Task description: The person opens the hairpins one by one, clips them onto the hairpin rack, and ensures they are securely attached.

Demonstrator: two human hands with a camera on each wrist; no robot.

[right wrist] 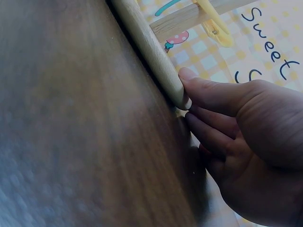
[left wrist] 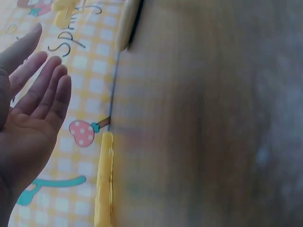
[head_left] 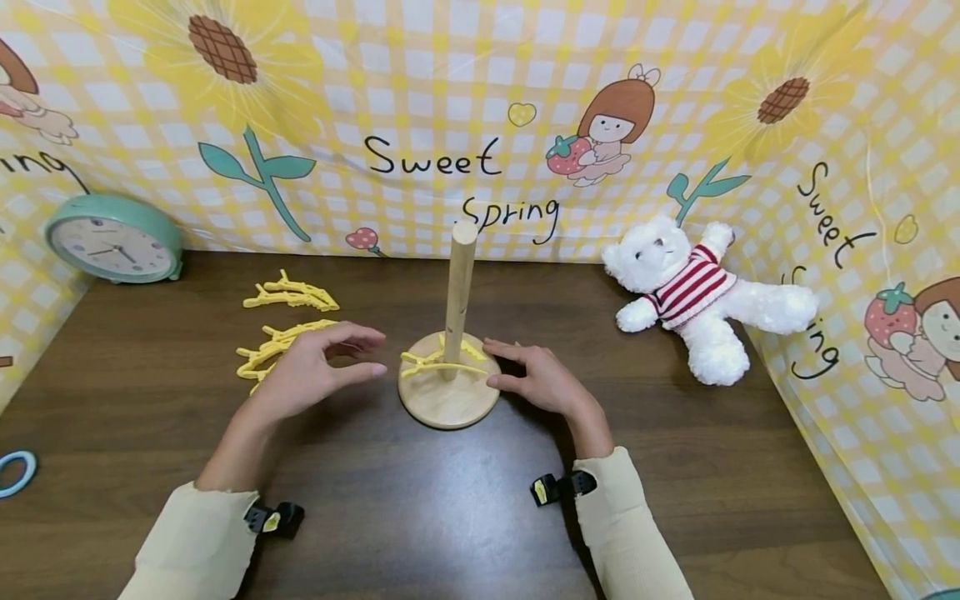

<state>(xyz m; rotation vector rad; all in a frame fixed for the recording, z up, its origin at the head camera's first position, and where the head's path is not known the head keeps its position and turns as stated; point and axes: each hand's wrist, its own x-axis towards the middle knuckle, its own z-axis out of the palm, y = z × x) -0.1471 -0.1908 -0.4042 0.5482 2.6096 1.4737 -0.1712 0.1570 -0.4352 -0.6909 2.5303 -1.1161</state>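
A pale wooden stand has a round base [head_left: 448, 410] and an upright post [head_left: 460, 292]. Thin yellow plastic pieces [head_left: 467, 367], branched in shape, sit low around the post. My right hand [head_left: 546, 382] pinches the base's right edge, thumb on top and fingers at its side and below, as the right wrist view shows at the rim [right wrist: 156, 59]. To the left of the stand, my left hand [head_left: 318, 371] is in the air with fingers spread and nothing held; its palm [left wrist: 33, 132] shows bare. Beneath and beyond it lie more yellow pieces [head_left: 279, 340], partly hidden by the hand.
Another yellow piece [head_left: 292, 297] lies farther back on the dark wooden table [head_left: 375, 517]. A green alarm clock [head_left: 116, 240] stands at the back left. A white teddy bear [head_left: 693, 287] lies at the back right. A blue ring-shaped handle [head_left: 28, 475] shows at the left edge.
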